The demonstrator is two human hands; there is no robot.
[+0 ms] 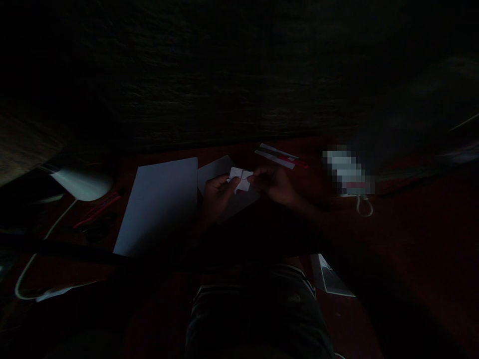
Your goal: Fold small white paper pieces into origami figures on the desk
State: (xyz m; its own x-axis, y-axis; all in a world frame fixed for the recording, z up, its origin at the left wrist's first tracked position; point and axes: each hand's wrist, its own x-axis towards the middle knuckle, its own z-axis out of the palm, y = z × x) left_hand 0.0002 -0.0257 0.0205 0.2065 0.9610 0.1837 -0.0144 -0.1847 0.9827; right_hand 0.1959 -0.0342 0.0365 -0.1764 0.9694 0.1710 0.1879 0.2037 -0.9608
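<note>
The scene is very dark. Both of my hands hold a small folded piece of white paper (240, 179) just above a dark reddish table (392, 224). My left hand (218, 195) pinches its left edge, fingers closed on it. My right hand (272, 183) grips its right edge with the fingertips. Under the hands lies another white sheet (217, 172), partly hidden by them.
A large white sheet (159, 204) lies to the left. A white lamp head (82, 183) with a cord (33, 259) sits far left, beside red-handled scissors (98, 209). A white-and-red strip (280, 157) lies behind the hands. More paper (331, 279) sits near my lap.
</note>
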